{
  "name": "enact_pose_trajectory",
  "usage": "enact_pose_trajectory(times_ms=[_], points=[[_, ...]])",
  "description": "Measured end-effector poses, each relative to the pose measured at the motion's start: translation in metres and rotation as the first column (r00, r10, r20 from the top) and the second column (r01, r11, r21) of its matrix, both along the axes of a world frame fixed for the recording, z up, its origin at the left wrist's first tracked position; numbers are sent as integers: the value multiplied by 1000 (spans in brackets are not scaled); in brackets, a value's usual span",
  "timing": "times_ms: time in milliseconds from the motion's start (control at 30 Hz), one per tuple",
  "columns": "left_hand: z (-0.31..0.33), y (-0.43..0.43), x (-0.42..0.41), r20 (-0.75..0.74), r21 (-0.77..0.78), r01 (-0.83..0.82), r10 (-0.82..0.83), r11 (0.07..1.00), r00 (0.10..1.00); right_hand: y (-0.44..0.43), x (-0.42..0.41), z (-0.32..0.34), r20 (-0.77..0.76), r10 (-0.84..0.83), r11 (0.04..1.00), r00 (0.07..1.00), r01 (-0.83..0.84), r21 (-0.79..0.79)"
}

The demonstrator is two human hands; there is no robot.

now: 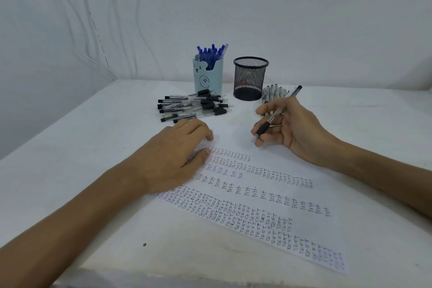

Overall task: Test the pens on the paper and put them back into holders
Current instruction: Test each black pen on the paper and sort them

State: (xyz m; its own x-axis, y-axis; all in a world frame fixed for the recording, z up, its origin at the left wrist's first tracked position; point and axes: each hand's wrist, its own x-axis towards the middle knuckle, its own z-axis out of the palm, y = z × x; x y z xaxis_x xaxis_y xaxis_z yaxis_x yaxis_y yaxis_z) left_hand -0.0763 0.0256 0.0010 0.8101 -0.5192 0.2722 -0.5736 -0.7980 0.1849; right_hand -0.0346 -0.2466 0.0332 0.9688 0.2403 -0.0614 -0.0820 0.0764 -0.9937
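- Fingers of the left hand (180, 154) are lying straight and close together, pinning the paper (257, 196) flat near its far left corner, over rows of written "TEST".
- Black pens (194, 107) are lying in a loose pile just beyond that hand, toward the back edge of the table (70, 147). Tested or waiting, I cannot tell.
- Behind the pile the bear holder (208, 77) is standing with blue pens (211, 54) upright in it. Just beside it the mesh holder (250, 78) is looking nearly empty.
- The right hand (292, 128) is gripping one pen (275, 114), thumb and fingers clamped on its dark grip. The tip is pointing down at blank paper above the top row, and whether it is touching, I cannot tell.
- A bunch of pens (273, 92) is lying behind that hand, beside the mesh holder.
- Testing looks to be the step in hand. The next move is calling for a short mark with the sheet held down, then a lift to a holder, probably the mesh one.
- Blank paper at the far end is giving room to write. The way to the mesh holder is passing over the bunch, and the paper's near right corner is lying close to the table's near edge.
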Motion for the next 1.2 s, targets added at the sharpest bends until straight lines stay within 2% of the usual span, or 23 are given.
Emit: enact_pose_trajectory(times_ms=[100,200,300,467,567,633,1200], points=[[0,0,-1,-2,-4,-1,1,1000,1000,-9,16,10,89,-37,971,995,57,-234],[0,0,0,-10,5,-5,5,1000,1000,-21,35,22,211,27,869,977,81,-488],[-1,1,1,-6,12,2,-2,1000,1000,-32,58,32,240,-13,772,971,162,-614],[-1,0,0,-2,7,2,-2,1000,1000,-40,100,32,405,-105,475,908,403,-782],[-1,1,0,-2,-3,2,-2,1000,1000,-40,108,31,453,-103,302,885,462,-834],[-1,1,0,-1,-6,4,-4,1000,1000,-40,111,28,453,-110,226,885,466,-855],[-3,1,1,10,-13,11,-11,1000,1000,-40,108,18,451,-62,64,890,455,-888]])
